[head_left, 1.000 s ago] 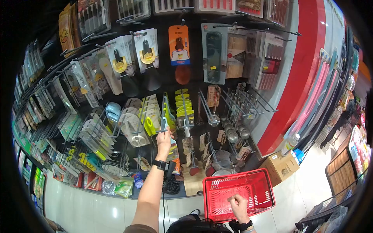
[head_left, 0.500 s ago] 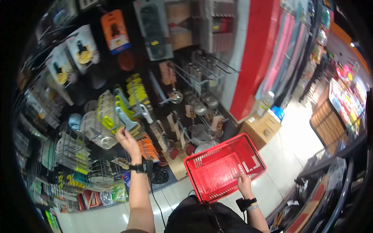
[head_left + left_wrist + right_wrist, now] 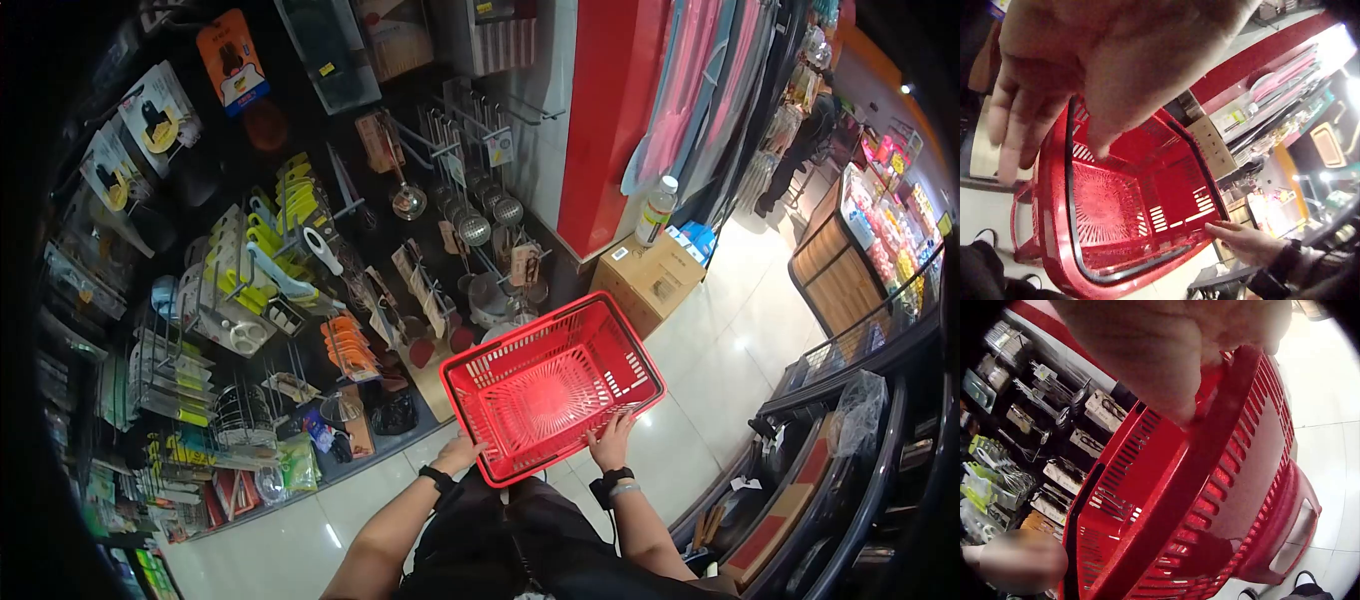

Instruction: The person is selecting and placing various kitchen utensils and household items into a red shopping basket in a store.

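Red basket [image 3: 640, 352] held level before utensil rack [image 3: 300, 270], mouth up. Right hand [image 3: 610, 440] grips near rim, likely carrying weight; left hand [image 3: 462, 455] open, fingers [image 3: 1007, 144] straight, steadying near-left corner.

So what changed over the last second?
The left hand let go of the pale blue tool, which hangs on the rack, and dropped to the red basket, at its near corner. Unchanged: the right hand holds the basket's rim, and the basket is empty.

Shop aisle. Pegboard display [image 3: 250, 250] of kitchen utensils, 9 to 12 o'clock. Red pillar [image 3: 605, 120], 1 o'clock. Cardboard box [image 3: 650, 280] at its foot. Glossy white tiled floor [image 3: 740, 340], 3 to 7 o'clock.
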